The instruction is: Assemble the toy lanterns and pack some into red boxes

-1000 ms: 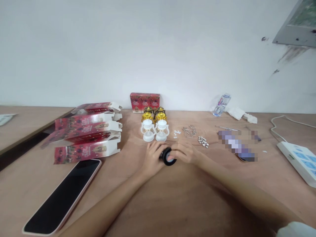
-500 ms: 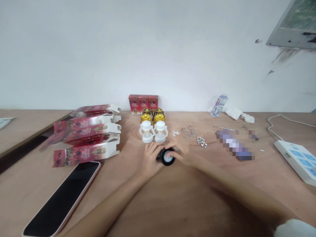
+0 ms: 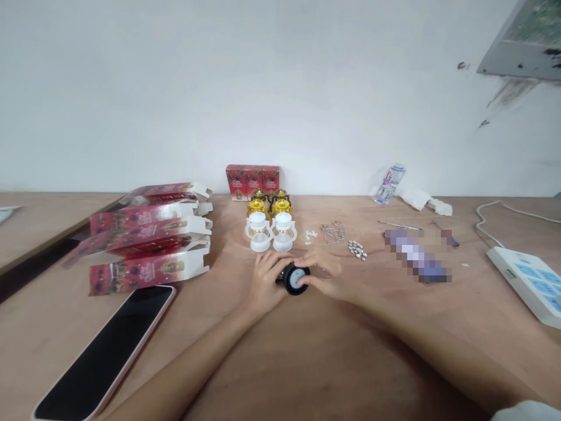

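A small black lantern (image 3: 288,289) is held on its side, its round base with a pale disc (image 3: 298,279) turned towards me. My left hand (image 3: 266,280) is wrapped round its left side. On the other side my right hand (image 3: 328,276) grips the rim, its thumb pressed at the disc's edge. Just beyond the hands stand two white lanterns (image 3: 283,233), with gold lanterns (image 3: 257,208) and bronze ones (image 3: 280,195) behind them. Right of these lie small white pieces (image 3: 311,235), bent metal wires (image 3: 333,232) and a cluster of button cells (image 3: 357,249).
Opened red boxes (image 3: 135,272) lie at the left, near a phone (image 3: 105,356). Closed red boxes (image 3: 253,180) stand against the wall. At right are a screwdriver (image 3: 400,225), a blurred purple packet (image 3: 414,255), a clear bottle-like pack (image 3: 390,184), tissue (image 3: 414,199) and a power strip (image 3: 526,280).
My right thumb has slid from the middle of the disc towards its lower right edge, uncovering more of it. Both hands still hold the lantern. The view has shifted slightly.
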Motion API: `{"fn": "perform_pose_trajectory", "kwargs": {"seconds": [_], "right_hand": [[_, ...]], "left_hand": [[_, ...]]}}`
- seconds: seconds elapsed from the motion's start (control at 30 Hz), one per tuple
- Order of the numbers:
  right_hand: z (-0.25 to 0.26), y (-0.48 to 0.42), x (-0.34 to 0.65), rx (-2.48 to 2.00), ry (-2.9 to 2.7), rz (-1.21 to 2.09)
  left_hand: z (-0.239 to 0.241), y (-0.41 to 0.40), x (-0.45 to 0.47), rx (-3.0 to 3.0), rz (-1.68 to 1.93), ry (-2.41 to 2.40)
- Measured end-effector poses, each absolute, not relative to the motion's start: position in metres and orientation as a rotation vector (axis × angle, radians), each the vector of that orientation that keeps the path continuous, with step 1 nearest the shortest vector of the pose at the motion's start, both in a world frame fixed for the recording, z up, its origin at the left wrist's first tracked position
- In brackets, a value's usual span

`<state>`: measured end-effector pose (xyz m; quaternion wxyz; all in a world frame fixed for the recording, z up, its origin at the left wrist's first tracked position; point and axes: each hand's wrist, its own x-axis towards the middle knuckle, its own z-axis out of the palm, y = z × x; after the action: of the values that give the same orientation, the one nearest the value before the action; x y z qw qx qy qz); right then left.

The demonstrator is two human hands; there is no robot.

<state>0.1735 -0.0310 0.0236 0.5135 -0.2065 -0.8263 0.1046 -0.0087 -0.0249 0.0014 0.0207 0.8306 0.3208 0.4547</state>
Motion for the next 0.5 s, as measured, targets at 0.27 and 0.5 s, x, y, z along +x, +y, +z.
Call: {"fn": "perform_pose_trajectory", "kwargs": {"seconds": [0.27, 0.5], "right_hand": [[0.025, -0.036, 0.173, -0.603, -1.941, 0.312], [0.034, -0.03, 0.188, -0.717, -2.018, 0.382]], "left_hand": [[-0.004, -0.023, -0.009, 2.605, 1.458, 1.017], [0.007, -0.028, -0.009, 2.559, 1.343, 1.038]]}}
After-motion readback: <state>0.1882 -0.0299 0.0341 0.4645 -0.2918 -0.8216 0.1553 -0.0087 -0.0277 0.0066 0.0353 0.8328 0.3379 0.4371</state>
